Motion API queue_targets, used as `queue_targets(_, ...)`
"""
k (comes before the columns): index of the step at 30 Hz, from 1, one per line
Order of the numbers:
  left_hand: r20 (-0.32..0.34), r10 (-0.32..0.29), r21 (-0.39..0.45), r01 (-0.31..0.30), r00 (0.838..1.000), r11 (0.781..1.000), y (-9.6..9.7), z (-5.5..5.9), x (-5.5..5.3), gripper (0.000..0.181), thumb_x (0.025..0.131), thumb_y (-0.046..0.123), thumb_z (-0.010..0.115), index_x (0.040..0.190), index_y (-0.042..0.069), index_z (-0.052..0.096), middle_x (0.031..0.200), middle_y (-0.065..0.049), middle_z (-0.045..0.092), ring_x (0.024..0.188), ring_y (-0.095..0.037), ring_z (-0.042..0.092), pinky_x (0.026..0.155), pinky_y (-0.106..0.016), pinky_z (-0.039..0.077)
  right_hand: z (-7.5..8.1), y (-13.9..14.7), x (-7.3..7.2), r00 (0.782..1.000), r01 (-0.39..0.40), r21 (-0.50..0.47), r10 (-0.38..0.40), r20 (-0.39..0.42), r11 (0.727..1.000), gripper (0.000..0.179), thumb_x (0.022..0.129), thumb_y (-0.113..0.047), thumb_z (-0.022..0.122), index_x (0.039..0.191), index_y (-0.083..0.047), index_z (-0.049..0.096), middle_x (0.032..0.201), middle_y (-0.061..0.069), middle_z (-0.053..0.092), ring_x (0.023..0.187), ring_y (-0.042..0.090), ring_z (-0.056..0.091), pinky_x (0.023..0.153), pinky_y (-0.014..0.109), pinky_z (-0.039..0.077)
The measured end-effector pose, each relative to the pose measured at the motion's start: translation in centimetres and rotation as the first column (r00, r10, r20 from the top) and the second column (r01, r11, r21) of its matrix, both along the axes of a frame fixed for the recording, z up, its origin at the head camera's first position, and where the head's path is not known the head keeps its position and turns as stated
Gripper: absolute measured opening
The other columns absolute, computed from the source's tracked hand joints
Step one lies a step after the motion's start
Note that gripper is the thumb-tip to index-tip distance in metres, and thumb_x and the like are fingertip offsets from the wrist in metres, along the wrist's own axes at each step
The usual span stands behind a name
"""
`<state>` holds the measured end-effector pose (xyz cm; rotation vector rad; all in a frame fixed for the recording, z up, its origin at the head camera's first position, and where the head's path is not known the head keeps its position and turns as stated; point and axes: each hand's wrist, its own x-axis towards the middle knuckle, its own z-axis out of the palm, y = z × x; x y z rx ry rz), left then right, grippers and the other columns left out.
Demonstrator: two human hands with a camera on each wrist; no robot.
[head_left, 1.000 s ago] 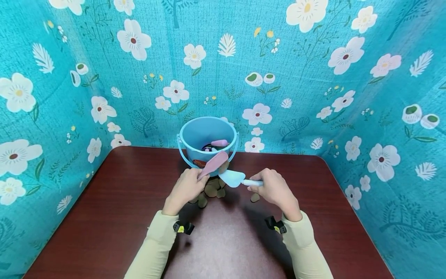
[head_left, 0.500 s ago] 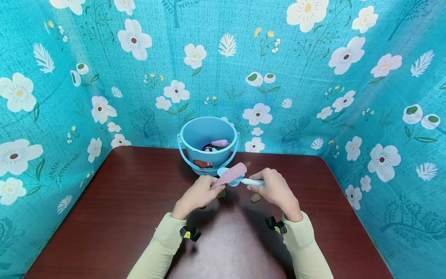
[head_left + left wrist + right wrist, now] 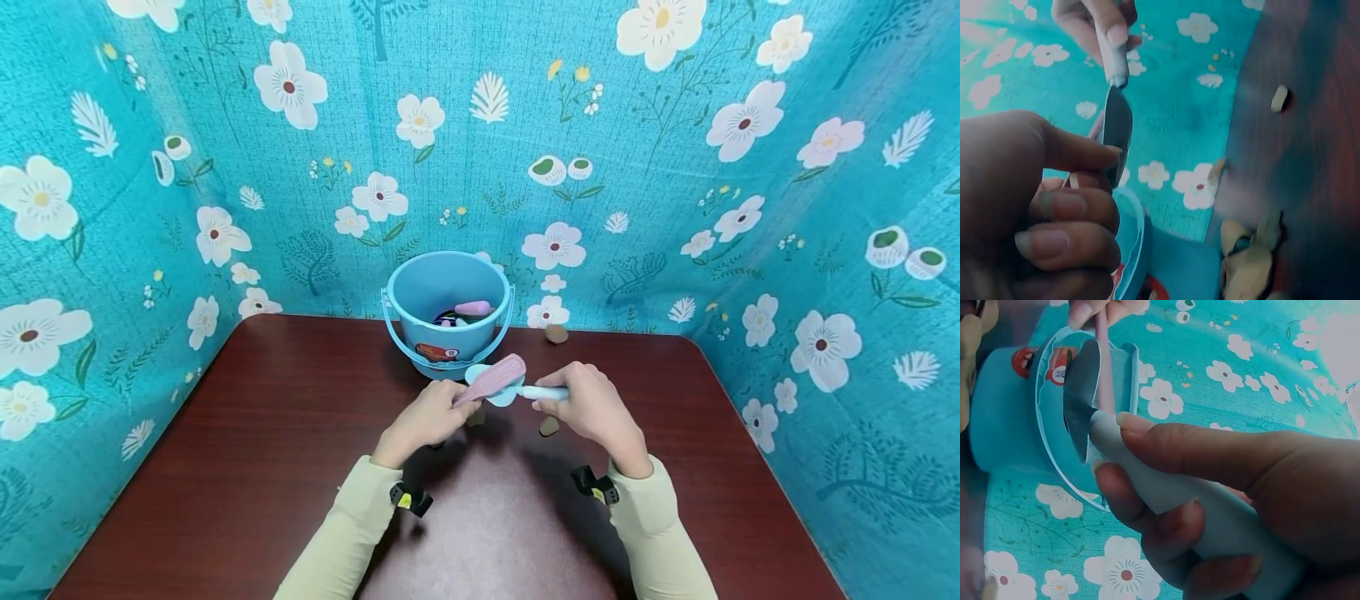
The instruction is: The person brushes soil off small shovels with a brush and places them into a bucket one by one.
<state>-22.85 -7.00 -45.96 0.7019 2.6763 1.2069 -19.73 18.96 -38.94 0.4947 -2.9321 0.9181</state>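
My left hand grips a pink flat-bladed toy shovel, its blade angled up to the right. My right hand holds a pale blue toy shovel by its handle, thumb along the top. The blue blade reaches left and overlaps the pink shovel in the head view. At the left wrist, my index fingertip lies right at the edge of the blue blade. Brown flat stones lie on the table, mostly hidden behind my left hand in the head view. One brown stone rests near the far table edge.
A light blue bucket stands at the far edge behind the shovels, with a pink handle and small items inside. Its bail hangs down in front. Another stone lies below my right hand. Flowered turquoise cloth surrounds the dark red table.
My left hand has moved right and slightly down with the pink shovel, across the blue blade. A stone beside the blades has travelled right to the far table edge. My right hand has barely moved.
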Motion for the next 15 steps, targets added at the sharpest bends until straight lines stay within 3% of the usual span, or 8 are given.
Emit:
queue_targets(5, 0.011, 0.061, 0.021, -0.061, 0.998, 0.998, -1.6, 0.2, -0.5, 0.034, 0.1, 0.019, 0.062, 0.068, 0.013, 0.054, 0.055, 0.005, 0.042, 0.046, -0.009, 0.039, 0.046, -0.027, 0.033, 0.0, 0.3, 0.0, 1.0, 0.013, 0.005, -0.013, -0.008, 1.0, 0.021, 0.082, -0.015, 0.086, 0.101, -0.008, 0.081, 0.081, -0.002, 0.075, 0.06, 0.008, 0.06, 0.064, 0.033, 0.051)
queue_targets(10, 0.007, 0.11, 0.003, -0.11, 0.994, 0.994, -3.0, 0.7, -0.6, 0.032, 0.1, 0.02, 0.062, 0.069, 0.014, 0.054, 0.056, 0.004, 0.042, 0.047, -0.011, 0.038, 0.046, -0.028, 0.032, 0.2, 0.5, 0.0, 0.999, 0.039, -0.001, -0.039, -0.004, 0.999, 0.024, 0.082, -0.016, 0.086, 0.104, -0.007, 0.081, 0.084, 0.0, 0.075, 0.062, 0.011, 0.061, 0.063, 0.033, 0.05)
queue_targets(15, 0.034, 0.1, 0.021, -0.101, 0.994, 0.995, -3.8, 1.0, -0.8, 0.03, 0.1, 0.02, 0.061, 0.071, 0.012, 0.056, 0.057, 0.003, 0.044, 0.047, -0.011, 0.04, 0.046, -0.027, 0.033, 0.3, 0.6, 0.0, 1.0, 0.031, -0.012, -0.031, 0.003, 0.999, 0.024, 0.083, -0.016, 0.085, 0.105, -0.008, 0.08, 0.084, 0.0, 0.075, 0.062, 0.01, 0.061, 0.064, 0.033, 0.051)
